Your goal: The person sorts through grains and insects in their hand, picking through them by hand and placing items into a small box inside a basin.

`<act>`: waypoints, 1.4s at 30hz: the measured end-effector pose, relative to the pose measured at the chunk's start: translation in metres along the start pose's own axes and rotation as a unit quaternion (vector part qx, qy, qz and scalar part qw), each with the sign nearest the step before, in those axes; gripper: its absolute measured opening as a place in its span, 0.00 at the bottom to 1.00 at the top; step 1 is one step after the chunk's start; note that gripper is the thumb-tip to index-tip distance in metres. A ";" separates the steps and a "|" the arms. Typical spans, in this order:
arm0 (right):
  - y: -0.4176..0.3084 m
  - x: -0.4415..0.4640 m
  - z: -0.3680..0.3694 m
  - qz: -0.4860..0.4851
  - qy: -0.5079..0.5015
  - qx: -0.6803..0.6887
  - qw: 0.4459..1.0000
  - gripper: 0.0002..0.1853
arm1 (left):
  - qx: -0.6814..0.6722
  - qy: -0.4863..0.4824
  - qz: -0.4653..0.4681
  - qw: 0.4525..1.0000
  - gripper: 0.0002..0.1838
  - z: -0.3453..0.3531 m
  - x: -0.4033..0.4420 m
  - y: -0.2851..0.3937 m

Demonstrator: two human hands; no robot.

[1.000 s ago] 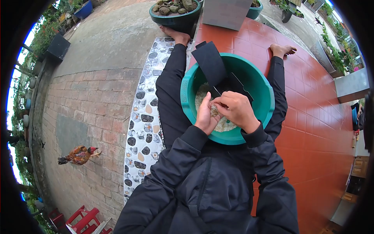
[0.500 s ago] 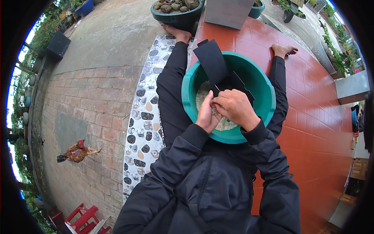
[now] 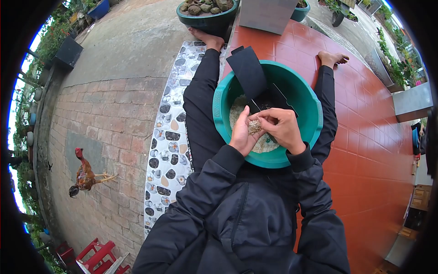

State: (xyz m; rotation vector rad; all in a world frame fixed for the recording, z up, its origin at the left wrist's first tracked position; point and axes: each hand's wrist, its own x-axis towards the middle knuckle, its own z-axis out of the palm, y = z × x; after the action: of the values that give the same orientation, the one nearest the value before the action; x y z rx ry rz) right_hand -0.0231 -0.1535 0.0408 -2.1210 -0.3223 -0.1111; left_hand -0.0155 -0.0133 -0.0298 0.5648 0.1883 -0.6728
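Observation:
A green plastic basin [image 3: 315, 107] sits between my legs, with pale rice-like grains [image 3: 265, 145] in its bottom. My left hand [image 3: 243, 136] is cupped palm up over the basin and holds a small heap of light brown, rice-like grains [image 3: 254, 127]. Above that palm, my right hand [image 3: 286, 129] has its thumb and forefinger pinched together at the heap. Whatever is in the pinch is too small to make out. Just beyond my hands, a black folded flat piece [image 3: 247, 73] leans in the basin and sticks out over its far rim.
Red tiles [image 3: 365, 169] lie on the right, a pebble-patterned tile strip [image 3: 166, 150] on the left. A chicken [image 3: 85, 173] stands on the brick paving [image 3: 116, 132]. A planter with stones [image 3: 205, 19] is by my left foot. Red plastic stools [image 3: 98, 258] stand at lower left.
My right hand has shifted slightly right and its fingers have lifted, so the grains in my left palm show more. The chicken has raised its head and stands more upright.

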 end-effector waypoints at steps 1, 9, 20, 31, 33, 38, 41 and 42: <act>-0.002 0.000 0.000 0.016 0.010 0.035 0.999 0.08 | -0.008 0.004 -0.001 1.000 0.34 0.002 0.000 0.001; 0.011 -0.005 0.001 0.089 0.026 0.112 0.989 0.08 | -0.023 0.010 0.000 1.000 0.35 0.004 -0.001 0.002; 0.050 -0.022 -0.020 0.138 0.198 0.154 0.958 0.05 | -0.077 -0.031 0.010 0.996 0.37 0.014 -0.003 0.007; 0.038 -0.054 0.003 0.100 0.307 0.053 0.945 0.03 | -0.073 -0.024 0.025 0.997 0.37 0.011 -0.002 0.005; 0.019 -0.057 0.013 0.089 0.269 0.038 0.958 0.03 | -0.076 -0.024 0.023 0.997 0.37 0.011 -0.002 0.005; 0.015 -0.056 0.031 -0.006 0.195 -0.065 0.979 0.07 | -0.089 -0.013 0.020 0.996 0.37 0.012 -0.003 0.007; 0.016 -0.055 0.030 -0.042 0.169 -0.150 0.973 0.07 | -0.088 -0.013 0.017 0.996 0.37 0.012 -0.003 0.007; 0.016 -0.055 0.030 -0.041 0.170 -0.151 0.973 0.07 | -0.088 -0.013 0.016 0.996 0.37 0.012 -0.003 0.006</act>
State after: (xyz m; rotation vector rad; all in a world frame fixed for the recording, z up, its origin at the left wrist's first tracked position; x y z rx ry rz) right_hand -0.0733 -0.1470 0.0003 -2.3360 -0.1965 -0.5977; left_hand -0.0138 -0.0147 -0.0157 0.3888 0.2109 -0.6259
